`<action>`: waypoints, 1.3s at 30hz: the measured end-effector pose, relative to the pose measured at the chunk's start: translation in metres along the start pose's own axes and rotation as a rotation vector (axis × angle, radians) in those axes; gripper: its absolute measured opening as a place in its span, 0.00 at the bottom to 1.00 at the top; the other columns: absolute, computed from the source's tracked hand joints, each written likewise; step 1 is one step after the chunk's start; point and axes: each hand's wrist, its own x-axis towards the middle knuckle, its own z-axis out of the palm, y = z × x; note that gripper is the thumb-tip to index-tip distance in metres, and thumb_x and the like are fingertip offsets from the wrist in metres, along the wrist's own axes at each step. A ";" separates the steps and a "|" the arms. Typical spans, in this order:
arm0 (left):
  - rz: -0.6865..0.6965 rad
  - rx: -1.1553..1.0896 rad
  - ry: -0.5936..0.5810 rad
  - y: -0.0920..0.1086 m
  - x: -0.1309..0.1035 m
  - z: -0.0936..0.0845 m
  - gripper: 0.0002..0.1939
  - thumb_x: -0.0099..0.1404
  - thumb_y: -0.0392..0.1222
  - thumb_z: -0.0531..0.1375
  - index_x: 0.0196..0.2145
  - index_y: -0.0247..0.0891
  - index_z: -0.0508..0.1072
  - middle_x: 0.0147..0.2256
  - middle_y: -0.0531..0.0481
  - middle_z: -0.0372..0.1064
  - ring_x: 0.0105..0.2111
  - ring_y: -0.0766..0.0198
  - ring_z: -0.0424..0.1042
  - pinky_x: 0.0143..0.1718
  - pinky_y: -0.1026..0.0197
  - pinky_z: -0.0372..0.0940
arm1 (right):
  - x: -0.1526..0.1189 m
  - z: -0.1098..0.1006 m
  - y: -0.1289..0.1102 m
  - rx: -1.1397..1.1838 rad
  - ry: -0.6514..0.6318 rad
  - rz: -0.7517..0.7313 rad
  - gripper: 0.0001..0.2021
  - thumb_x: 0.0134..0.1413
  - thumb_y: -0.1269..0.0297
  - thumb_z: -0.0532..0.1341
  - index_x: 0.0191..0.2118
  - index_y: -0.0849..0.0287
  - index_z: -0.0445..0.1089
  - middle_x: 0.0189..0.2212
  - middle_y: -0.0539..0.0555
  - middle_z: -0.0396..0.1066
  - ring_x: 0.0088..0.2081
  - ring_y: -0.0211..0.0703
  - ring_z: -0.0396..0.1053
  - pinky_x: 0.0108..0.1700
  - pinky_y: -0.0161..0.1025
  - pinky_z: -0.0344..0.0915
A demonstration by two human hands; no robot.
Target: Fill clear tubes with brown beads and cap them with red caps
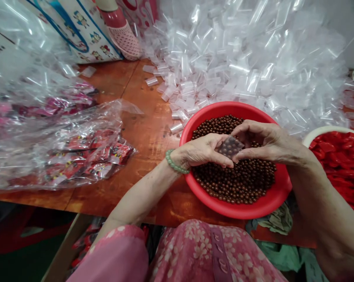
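Observation:
A red plastic basin (pixel 238 212) holds a mass of small brown beads (pixel 235 192). Over the beads, my left hand (pixel 202 150), with a green bead bracelet (pixel 174 162) at its wrist, pinches a small clear plastic box (pixel 230 146) between thumb and fingers. The beads show through its transparent wall. My right hand (pixel 266 143) comes in from the other side, its fingertips closed at the box's right edge. Whether anything is inside the box I cannot tell.
Behind the basin spreads a large heap of clear plastic pieces (pixel 223 74). On the right, a white-rimmed container (pixel 314 135) holds red plastic parts (pixel 341 164). Clear bags with red packets (pixel 77 156) lie left on the brown table (pixel 141 125). A pink-and-white bottle (pixel 118 31) stands behind.

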 end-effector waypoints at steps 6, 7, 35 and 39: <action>0.012 0.023 0.000 0.000 -0.001 -0.002 0.15 0.51 0.30 0.72 0.35 0.33 0.73 0.29 0.55 0.73 0.28 0.72 0.71 0.32 0.65 0.66 | 0.005 0.003 0.002 -0.009 -0.032 0.021 0.20 0.49 0.51 0.73 0.45 0.56 0.75 0.32 0.48 0.70 0.32 0.39 0.65 0.34 0.39 0.63; 0.007 0.027 0.001 -0.001 -0.001 -0.003 0.15 0.51 0.31 0.71 0.36 0.33 0.73 0.29 0.55 0.74 0.28 0.71 0.72 0.31 0.65 0.66 | 0.006 0.003 0.001 -0.014 -0.041 0.036 0.19 0.49 0.51 0.73 0.43 0.56 0.74 0.31 0.48 0.69 0.31 0.39 0.64 0.33 0.38 0.62; 0.047 0.059 0.009 -0.002 -0.001 -0.008 0.15 0.50 0.34 0.72 0.35 0.33 0.72 0.30 0.53 0.73 0.28 0.70 0.71 0.32 0.65 0.67 | 0.004 0.013 0.005 0.194 -0.008 0.113 0.17 0.47 0.56 0.76 0.37 0.56 0.72 0.26 0.44 0.68 0.27 0.33 0.63 0.29 0.34 0.60; 0.078 0.037 0.029 0.000 -0.004 -0.007 0.16 0.51 0.31 0.71 0.37 0.33 0.73 0.32 0.53 0.74 0.31 0.71 0.72 0.34 0.65 0.67 | 0.001 0.012 0.003 0.210 0.033 0.105 0.16 0.53 0.51 0.73 0.39 0.57 0.76 0.31 0.49 0.75 0.31 0.36 0.70 0.32 0.35 0.64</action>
